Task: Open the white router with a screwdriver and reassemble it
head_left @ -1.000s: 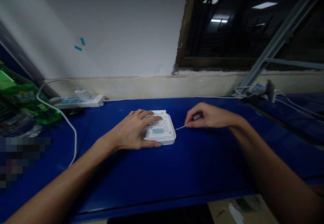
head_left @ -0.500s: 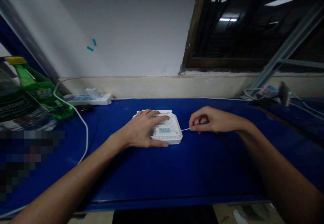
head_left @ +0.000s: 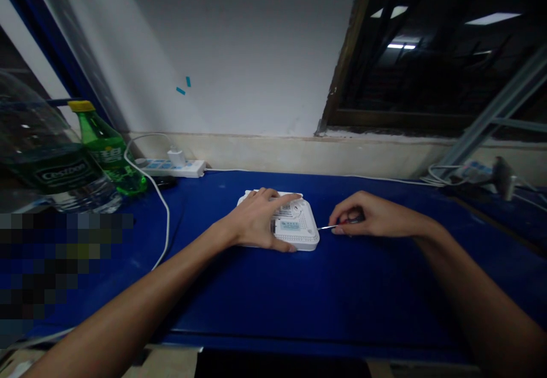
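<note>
A flat white perforated device (head_left: 299, 231) with a small pale label lies on the blue table (head_left: 299, 298). My left hand (head_left: 258, 221) rests flat on its top, fingers stretched out, thumb along its near edge. My right hand (head_left: 367, 216) is closed in a pinch on a thin metal tool (head_left: 328, 227). The tool's tip touches the right side of the device.
A white power strip (head_left: 173, 167) with a plugged charger lies by the wall at the back left, its white cable (head_left: 164, 224) running toward me. A green bottle (head_left: 106, 150) and a large clear bottle (head_left: 47, 161) stand at left. More cables and a power strip (head_left: 470, 173) sit at right.
The tool's tip has moved in from a short gap to touch the device's right side. The camera has shifted left, so everything sits further right in view. My left hand stays on the device.
</note>
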`<state>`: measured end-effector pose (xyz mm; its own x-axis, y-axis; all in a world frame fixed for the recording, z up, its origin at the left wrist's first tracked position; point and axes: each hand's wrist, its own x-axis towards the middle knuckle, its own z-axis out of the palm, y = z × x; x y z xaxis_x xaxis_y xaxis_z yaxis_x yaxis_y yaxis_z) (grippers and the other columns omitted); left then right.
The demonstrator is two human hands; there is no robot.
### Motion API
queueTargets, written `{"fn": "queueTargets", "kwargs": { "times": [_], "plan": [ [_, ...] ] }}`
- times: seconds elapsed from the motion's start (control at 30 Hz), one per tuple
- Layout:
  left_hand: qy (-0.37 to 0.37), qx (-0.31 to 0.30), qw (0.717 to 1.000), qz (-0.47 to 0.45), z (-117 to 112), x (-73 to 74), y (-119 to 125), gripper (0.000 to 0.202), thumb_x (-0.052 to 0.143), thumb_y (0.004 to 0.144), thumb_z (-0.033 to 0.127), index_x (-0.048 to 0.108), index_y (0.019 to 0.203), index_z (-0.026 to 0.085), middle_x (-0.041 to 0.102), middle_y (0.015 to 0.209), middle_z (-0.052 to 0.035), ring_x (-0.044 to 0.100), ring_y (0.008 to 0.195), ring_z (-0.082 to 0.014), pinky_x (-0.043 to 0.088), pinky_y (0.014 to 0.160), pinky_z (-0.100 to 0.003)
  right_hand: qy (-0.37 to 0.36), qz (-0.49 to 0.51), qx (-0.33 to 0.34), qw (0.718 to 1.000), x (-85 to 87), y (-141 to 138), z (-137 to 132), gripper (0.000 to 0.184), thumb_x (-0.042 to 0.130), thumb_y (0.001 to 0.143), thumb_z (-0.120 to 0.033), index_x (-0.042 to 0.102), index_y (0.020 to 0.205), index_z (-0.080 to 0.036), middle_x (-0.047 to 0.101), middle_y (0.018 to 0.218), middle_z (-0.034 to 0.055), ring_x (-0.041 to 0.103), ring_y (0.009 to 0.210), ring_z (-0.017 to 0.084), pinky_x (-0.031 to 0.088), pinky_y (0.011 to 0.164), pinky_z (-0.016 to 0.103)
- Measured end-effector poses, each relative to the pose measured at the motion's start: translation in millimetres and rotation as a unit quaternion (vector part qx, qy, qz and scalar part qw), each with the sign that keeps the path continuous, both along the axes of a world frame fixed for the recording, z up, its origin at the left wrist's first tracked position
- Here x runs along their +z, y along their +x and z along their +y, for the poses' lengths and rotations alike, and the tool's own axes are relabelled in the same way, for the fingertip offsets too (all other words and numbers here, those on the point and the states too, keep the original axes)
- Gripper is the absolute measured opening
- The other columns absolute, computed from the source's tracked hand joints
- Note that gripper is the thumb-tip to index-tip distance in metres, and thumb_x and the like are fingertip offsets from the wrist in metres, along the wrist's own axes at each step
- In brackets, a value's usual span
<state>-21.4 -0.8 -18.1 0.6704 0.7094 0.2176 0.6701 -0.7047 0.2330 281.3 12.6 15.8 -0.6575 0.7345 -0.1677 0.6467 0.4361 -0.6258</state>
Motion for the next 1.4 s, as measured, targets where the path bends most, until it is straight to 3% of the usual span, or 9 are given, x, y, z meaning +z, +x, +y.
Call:
{"fn": "queueTargets", "kwargs": {
  "times": [0.2,0.5,0.8,1.03,1.4],
  "plan": [
    [-0.032,0.005,0.999,-0.038,2.9,2.3,-3.4,0.113,0.082,0.062,0.07,0.029,0.157,0.039,0.053,0.139,-0.0147,0.051,0.124,-0.0395,0.045,0.098,-0.059,-0.063,0.051,-0.025,0.996,-1.1,2.5,4.0,0.037,0.078,0.081,-0.049,0.078,0.097,-0.016,0.073,0.073,0.0048,0.062,0.063,0.014,0.042,0.055,0.024],
    [-0.024,-0.016,0.993,-0.115,7.1,2.1,-3.2,0.111,0.082,0.065,0.066,0.029,0.157,0.036,0.052,0.146,-0.01,0.048,0.128,-0.0367,0.041,0.105,-0.057,-0.058,0.121,-0.044,0.99,1.5,11.8,11.5,0.03,0.082,0.079,-0.042,0.079,0.094,-0.016,0.072,0.068,0.0043,0.065,0.062,0.014,0.048,0.058,0.025],
    [-0.021,-0.008,0.993,-0.114,8.1,0.2,-0.7,0.109,0.082,0.068,0.065,0.027,0.158,0.037,0.049,0.151,-0.0086,0.046,0.132,-0.0361,0.041,0.106,-0.057,-0.077,0.151,-0.046,0.984,-4.0,14.4,15.5,0.032,0.083,0.078,-0.042,0.078,0.093,-0.015,0.07,0.062,0.003,0.057,0.051,0.009,0.034,0.043,0.019],
    [-0.008,0.016,0.99,-0.137,8.3,5.0,5.5,0.107,0.079,0.071,0.068,0.028,0.157,0.032,0.05,0.149,-0.0086,0.051,0.128,-0.0337,0.042,0.107,-0.053,-0.096,0.26,-0.061,0.959,-7.0,18.8,18.4,0.028,0.085,0.075,-0.037,0.076,0.089,-0.015,0.066,0.061,-0.0016,0.047,0.044,0.005,0.027,0.038,0.017],
    [-0.023,-0.001,0.993,-0.119,4.0,1.4,24.8,0.109,0.078,0.068,0.07,0.028,0.158,0.036,0.051,0.149,-0.0085,0.047,0.13,-0.0363,0.042,0.105,-0.056,-0.088,0.129,-0.045,0.987,12.0,39.7,11.6,0.031,0.081,0.08,-0.041,0.076,0.095,-0.014,0.071,0.065,0.0023,0.048,0.044,0.006,0.03,0.039,0.018]
  ]
}}
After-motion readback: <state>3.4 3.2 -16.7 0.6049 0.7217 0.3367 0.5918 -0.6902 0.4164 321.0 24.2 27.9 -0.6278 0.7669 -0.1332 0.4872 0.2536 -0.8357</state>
